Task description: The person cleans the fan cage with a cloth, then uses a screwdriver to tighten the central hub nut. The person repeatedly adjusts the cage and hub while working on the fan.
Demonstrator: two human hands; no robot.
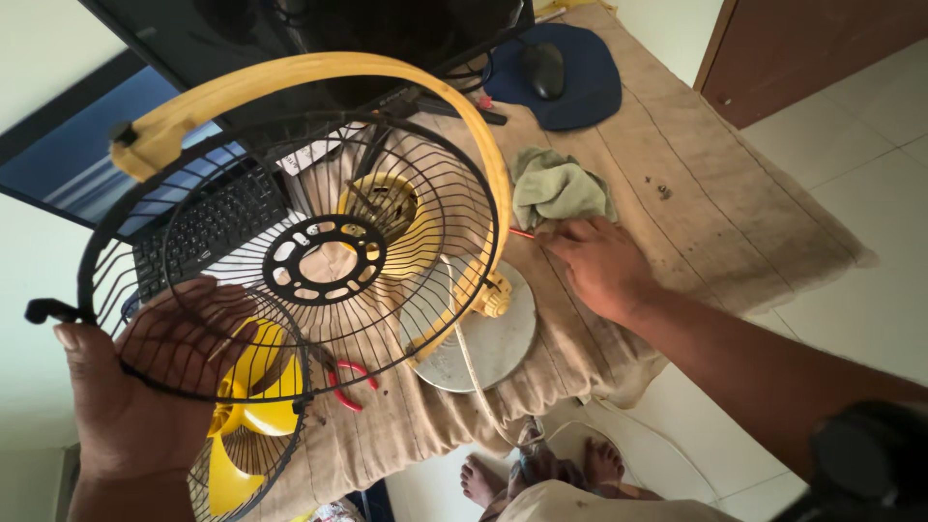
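Fan guard (324, 256) sits gripped in your left hand (145, 387), lifted up for a clear look, while your right hand's (599, 266) loosely curled fingers touch the red-handled tool (523, 233) beside the green rag (558, 187).

left hand (145, 387): yours, bare, no glove, no ring visible; thumbnail short and plain.
left wrist: bare, no watch or strap, no cuff in frame.
right hand (599, 266): bare too, no glove, no ring showing on the back or fingers.
right forearm: uncovered along its whole visible length, no sleeve.
right upper arm: dark blurred shape at bottom right edge, too blurred to tell what it is.
legs: light beige fabric over your lap.
feet (483, 478): bare, no shoes or socks, toes visible on the tiled floor.
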